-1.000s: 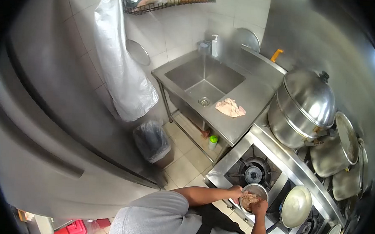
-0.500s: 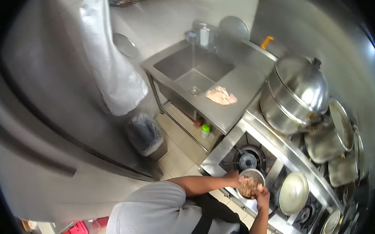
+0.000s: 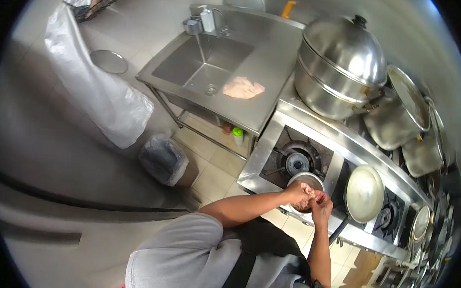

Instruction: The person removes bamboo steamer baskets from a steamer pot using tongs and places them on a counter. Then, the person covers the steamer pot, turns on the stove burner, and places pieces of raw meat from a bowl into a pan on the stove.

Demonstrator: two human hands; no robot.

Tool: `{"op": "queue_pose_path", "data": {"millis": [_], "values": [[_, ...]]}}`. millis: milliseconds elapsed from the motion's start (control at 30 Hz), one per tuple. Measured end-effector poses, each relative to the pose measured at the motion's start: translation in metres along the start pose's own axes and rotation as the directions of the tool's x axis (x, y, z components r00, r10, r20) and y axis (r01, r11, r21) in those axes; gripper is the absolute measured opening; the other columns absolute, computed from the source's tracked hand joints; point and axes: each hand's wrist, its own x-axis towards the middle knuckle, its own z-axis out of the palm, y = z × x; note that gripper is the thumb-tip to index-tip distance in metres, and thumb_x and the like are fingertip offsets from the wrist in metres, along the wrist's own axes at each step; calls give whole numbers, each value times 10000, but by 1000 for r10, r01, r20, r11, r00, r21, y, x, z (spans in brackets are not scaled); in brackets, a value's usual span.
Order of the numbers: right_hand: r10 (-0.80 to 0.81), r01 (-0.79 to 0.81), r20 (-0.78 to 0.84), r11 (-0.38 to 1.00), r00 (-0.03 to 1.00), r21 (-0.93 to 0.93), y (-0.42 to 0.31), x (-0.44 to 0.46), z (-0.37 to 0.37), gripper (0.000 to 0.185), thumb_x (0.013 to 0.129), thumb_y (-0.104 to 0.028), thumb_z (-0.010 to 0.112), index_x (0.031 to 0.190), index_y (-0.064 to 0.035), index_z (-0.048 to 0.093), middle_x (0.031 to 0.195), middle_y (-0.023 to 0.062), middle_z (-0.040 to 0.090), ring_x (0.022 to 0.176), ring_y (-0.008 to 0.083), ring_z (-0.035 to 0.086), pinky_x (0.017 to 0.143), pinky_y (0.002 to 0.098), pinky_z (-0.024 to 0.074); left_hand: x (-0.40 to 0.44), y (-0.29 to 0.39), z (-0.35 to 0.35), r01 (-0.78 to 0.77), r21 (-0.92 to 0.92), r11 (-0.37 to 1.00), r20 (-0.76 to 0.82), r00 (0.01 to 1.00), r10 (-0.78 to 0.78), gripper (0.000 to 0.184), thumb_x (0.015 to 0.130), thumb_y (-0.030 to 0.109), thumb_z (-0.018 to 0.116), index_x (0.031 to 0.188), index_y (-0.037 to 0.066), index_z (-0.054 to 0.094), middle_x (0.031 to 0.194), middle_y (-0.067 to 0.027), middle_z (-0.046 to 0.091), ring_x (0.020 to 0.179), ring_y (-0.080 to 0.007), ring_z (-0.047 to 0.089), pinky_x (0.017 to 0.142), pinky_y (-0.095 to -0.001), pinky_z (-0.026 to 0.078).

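What sits between the left hand (image 3: pixel 295 192) and the right hand (image 3: pixel 322 206) is too small for us to make out. They hide much of the bowl (image 3: pixel 308 178) from us. We see the wire rack (image 3: pixel 99 8) cut off at the top, and far-right cookware (image 3: pixel 438 247) too blurred to name.

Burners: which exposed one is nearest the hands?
The left burner, next to the metal bowl; the right burner lies farther off, beyond the pale pan.
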Motion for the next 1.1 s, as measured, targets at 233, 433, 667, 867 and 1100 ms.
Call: {"op": "queue_pose_path", "data": {"millis": [233, 433, 667, 867, 1100], "values": [[297, -244, -59, 870, 953, 428, 4, 4, -5, 168, 818, -78, 634, 959, 13, 642, 793, 40, 629, 669, 119, 577, 549, 232, 463, 19, 0, -3, 22, -44, 999, 5, 1000, -21, 387, 685, -17, 669, 1045, 13, 528, 846, -97, 621, 676, -152, 623, 515, -280, 521], [294, -276, 24, 861, 955, 428, -20, 1, -12, 325, 849, -184, 657, 1091, 25, 597, 938, 59, 638, 778, 109, 588, 674, 242, 492, 16, 22, -4, 59, -343, 937, 18, 998, -56, 308, 818, -27, 582, 1091, 28, 452, 1004, -123, 590, 840, -214, 623, 670, -331, 553], [240, -213, -72, 940, 968, 265, -14, -8, -11, 198, 826, -138, 614, 954, 10, 583, 806, 84, 640, 605, 129, 576, 523, 250, 448, 9, 35, 3, 74, -364, 928, 68, 996, -52, 343, 817, -51, 545, 1139, 3, 438, 936, -145, 594, 796, -239, 638, 753, -376, 554], [366, -169, -136, 687, 921, 706, -2, -7, -42, 116, 901, -90, 493, 987, -66, 568, 752, 38, 600, 556, 101, 539, 461, 232, 427, 8, 26, -18, 130, -361, 924, 28, 991, -128, 295, 821, 77, 486, 1109, 13, 463, 869, -143, 593, 707, -210, 596, 615, -336, 493], [-131, -166, -521, 858, 843, -486, 66, 26, -152, 271, 841, -177, 468, 1008, -4, 594, 997, 230, 596, 945, 390, 562, 840, 452, 447, 2, 29, -11, 162, -91, 983, 41, 986, -159, 324, 806, 31, 468, 1118, -56, 458, 937, -153, 577, 763, -227, 625, 581, -316, 518]]}}
